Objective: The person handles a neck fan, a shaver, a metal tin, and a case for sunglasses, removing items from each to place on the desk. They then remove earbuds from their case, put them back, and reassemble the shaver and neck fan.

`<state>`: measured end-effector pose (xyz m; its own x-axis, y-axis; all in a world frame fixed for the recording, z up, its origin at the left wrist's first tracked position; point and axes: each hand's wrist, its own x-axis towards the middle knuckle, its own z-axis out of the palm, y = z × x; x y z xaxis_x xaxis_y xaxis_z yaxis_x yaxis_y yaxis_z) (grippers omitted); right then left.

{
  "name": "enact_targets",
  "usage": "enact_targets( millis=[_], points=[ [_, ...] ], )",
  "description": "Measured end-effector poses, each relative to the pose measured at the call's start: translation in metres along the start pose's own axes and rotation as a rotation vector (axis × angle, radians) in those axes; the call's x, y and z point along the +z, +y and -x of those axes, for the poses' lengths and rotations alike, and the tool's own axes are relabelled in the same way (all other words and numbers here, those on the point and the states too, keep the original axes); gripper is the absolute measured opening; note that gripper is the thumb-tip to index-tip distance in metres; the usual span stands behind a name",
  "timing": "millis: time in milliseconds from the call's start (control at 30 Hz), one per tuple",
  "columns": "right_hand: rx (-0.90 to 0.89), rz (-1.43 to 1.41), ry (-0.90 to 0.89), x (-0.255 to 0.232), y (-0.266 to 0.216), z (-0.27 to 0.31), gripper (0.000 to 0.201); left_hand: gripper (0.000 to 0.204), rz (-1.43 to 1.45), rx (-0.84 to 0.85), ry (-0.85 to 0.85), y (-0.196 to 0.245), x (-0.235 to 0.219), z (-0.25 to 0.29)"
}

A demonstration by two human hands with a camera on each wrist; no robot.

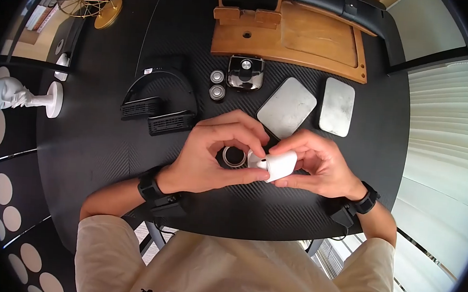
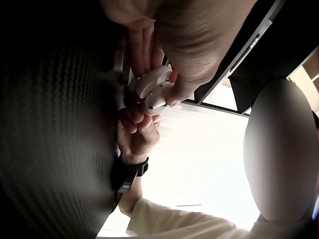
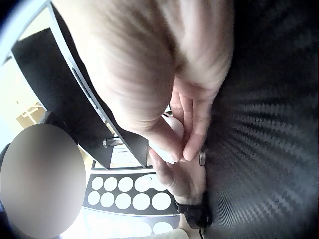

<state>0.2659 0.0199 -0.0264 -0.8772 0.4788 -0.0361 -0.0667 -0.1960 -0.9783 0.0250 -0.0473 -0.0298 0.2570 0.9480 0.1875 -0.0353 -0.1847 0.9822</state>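
A small white earbud case is held between both hands above the black table, its lid raised in the left wrist view, where an earbud shows in it. The left hand pinches the lid side with thumb and fingers. The right hand grips the body of the case from the other side, thumb below and fingers above. Just behind the left fingers a metal ring lies on the table, partly hidden by that hand.
Two silver tins, a shiny dark box, two small round metal pieces and a black neckband device lie beyond the hands. Further back is a wooden stand; a white head figurine stands at the left.
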Motion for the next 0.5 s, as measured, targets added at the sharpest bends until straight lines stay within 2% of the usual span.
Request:
enact_targets(
  millis=[67,200,267,367,500],
  points=[
    [-0.036,0.011,0.018,0.0001,0.0022,0.0013,0.045,0.028,-0.088,0.085,-0.027,-0.0050,-0.0028,0.0006],
    [-0.041,0.011,0.035,0.0004,0.0026,0.0018,0.046,0.024,-0.075,0.072,0.011,-0.0033,0.0009,0.0012],
    [-0.056,-0.027,0.072,0.0000,0.0052,0.0013,0.045,0.025,-0.135,0.037,0.084,-0.0036,0.0019,0.0027],
    [-0.082,-0.017,0.087,-0.0005,0.0058,0.0009,0.043,0.032,-0.204,0.074,0.105,-0.0005,0.0030,0.0016],
    [-0.136,0.042,0.068,-0.0017,0.0090,0.0017,0.043,0.035,-0.181,0.035,0.088,-0.0001,0.0025,0.0026]
  ],
)
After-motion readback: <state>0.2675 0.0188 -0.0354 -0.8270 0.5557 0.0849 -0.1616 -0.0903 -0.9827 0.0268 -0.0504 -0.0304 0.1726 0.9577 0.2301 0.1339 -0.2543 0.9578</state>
